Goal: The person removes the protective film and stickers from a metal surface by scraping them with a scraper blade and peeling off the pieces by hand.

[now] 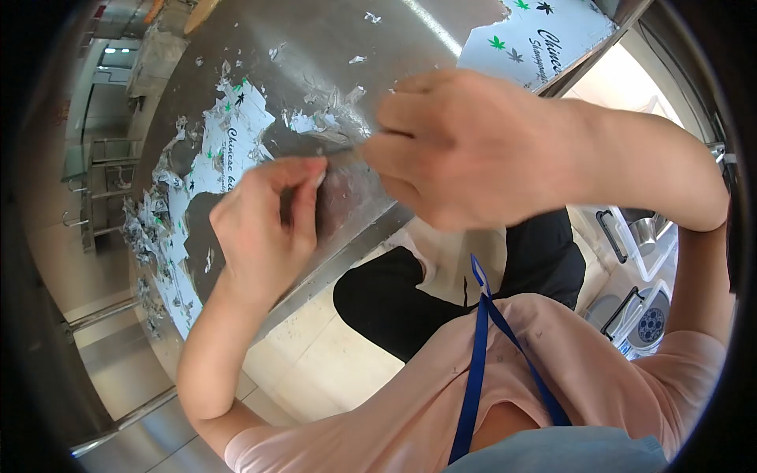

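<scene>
Printed sheet: white, ragged-edged, green and dark leaf marks, black script, lying torn on the left of the metal surface!
Second piece: same print, at the surface's far right corner, beyond the right hand.
Shreds: crumpled, silvery, strewn between.
Left hand: thumb and forefinger together, pinching a thin grey strip, blurred, reaching toward the right.
Right fingers: curled, motion-smeared; can't tell whether they grip it.
</scene>
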`<state>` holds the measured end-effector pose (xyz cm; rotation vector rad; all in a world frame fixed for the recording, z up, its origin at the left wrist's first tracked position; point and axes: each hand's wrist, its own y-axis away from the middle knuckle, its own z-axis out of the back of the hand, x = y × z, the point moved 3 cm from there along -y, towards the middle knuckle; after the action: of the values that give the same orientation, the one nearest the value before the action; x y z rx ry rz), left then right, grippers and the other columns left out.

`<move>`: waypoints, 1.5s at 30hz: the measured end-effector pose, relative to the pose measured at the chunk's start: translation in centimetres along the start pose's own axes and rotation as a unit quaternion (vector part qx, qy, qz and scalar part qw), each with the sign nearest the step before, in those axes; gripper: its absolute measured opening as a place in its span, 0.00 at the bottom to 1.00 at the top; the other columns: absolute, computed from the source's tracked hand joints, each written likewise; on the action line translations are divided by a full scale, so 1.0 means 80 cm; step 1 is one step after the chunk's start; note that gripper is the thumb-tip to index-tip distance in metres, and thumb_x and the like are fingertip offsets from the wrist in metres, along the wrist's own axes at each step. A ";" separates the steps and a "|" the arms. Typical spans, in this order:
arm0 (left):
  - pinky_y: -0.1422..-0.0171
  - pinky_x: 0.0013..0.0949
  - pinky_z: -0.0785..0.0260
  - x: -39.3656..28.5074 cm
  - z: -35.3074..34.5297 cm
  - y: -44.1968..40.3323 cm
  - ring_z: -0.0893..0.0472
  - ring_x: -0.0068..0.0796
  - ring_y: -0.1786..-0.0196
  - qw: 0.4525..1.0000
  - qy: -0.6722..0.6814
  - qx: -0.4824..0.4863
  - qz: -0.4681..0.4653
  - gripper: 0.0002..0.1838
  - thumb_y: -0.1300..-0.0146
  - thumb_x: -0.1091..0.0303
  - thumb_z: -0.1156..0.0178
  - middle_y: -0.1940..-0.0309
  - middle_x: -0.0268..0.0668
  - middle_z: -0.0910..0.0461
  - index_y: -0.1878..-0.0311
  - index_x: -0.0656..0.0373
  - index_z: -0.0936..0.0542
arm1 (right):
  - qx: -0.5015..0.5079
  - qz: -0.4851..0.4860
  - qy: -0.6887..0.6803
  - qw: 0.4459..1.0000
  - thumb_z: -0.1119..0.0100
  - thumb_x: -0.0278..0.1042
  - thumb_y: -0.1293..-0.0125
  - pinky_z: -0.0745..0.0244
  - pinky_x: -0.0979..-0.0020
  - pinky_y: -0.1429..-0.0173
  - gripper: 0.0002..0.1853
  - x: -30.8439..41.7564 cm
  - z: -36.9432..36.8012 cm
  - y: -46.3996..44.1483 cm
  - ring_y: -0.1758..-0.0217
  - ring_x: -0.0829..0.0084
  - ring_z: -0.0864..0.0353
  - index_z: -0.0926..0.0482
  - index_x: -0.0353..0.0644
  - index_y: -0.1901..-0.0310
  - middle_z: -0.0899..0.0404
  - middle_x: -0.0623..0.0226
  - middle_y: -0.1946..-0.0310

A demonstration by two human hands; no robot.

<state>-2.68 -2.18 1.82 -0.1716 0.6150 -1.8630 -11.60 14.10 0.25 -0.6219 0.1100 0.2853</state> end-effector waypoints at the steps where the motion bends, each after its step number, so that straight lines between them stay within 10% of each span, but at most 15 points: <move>1: 0.69 0.26 0.26 -0.007 0.001 0.002 0.18 0.31 0.71 0.999 -0.007 -0.005 -0.031 0.10 0.48 0.82 0.38 0.70 0.40 0.18 0.64 0.62 0.28 | -0.014 -0.005 -0.026 1.000 0.44 0.32 0.72 0.37 0.73 0.74 0.10 0.003 0.001 0.001 0.74 0.69 0.34 0.27 0.35 0.85 0.40 0.69 0.81; 45: 0.67 0.31 0.27 0.019 0.014 -0.010 0.19 0.36 0.71 0.999 -0.036 -0.010 0.015 0.06 0.48 0.82 0.39 0.71 0.40 0.20 0.67 0.62 0.24 | -0.032 0.019 -0.034 0.999 0.44 0.32 0.59 0.29 0.68 0.71 0.08 -0.045 -0.009 -0.030 0.72 0.65 0.25 0.25 0.35 0.82 0.28 0.62 0.77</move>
<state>-3.45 -3.74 2.89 -0.2400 0.5835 -1.8152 -14.33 11.04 1.69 -0.6727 0.0485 0.3481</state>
